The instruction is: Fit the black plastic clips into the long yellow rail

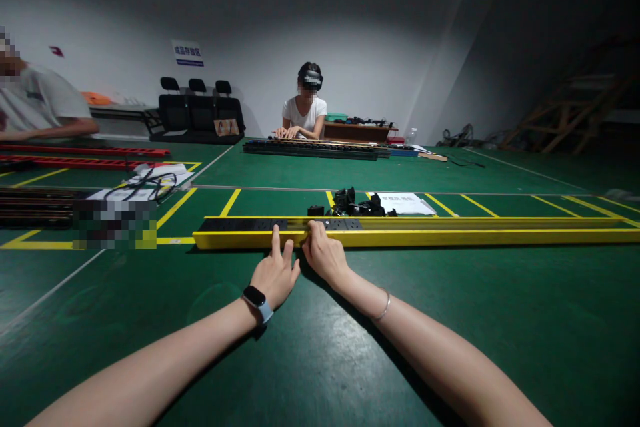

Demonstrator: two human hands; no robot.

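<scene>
My L hand [273,280], fingers loosely spread w/ nothing in its grasp, puts its index fingertip to the near wall of a long, straight, yellow channel [475,237] at a shop-floor worktop; my R hand [325,255], fingers bunched narrow, is at the same wall just beside, tho I can't tell if they pinch anything.

The channel lies crosswise in front of me on a broad, glossy green surface [325,360], its L end in view, its R end running out of frame; a row of flat black socket modules [240,224] sits inside the L part, w/ a gap showing by my R fingertips.

A dark-faced watch on a pale blue band [257,296] circles my L wrist; a thin silvery bangle [385,304], my R.

Just beyond the channel: a heap of small black parts [346,201] next to a white printed sheet [404,204]; farther back, a co-worker in a white T-shirt [306,110], both hands at a bundle of long dark rails [310,149]; far L, red rails [75,163] near a 2nd person [55,97], partly cropped.
</scene>
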